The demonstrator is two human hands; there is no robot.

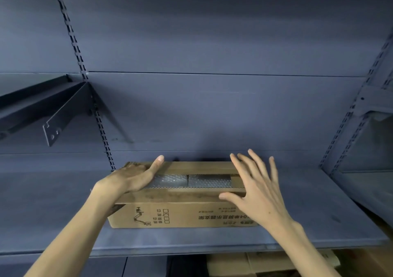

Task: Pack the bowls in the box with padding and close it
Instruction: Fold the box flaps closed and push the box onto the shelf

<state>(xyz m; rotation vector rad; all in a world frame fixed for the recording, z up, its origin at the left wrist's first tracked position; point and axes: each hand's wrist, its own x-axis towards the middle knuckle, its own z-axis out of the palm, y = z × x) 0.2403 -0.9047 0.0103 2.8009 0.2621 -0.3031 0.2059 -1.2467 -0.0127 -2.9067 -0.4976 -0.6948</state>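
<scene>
The cardboard box point(180, 204) sat on the grey shelf point(319, 217), long axis running left to right, and both hands were on top of it. The left hand point(134, 178) lay flat on the left end, grip open with straight fingers pressing the flaps. The right hand point(253, 189) spread wide over the right end, fingers splayed, holding nothing; whether it touched the flap was hard to tell. Between them a gap showed bubble wrap point(191, 180). No bowls visible, presumably under the padding. The near flap point(180, 196) lay just beside both hands, ready to close.
</scene>
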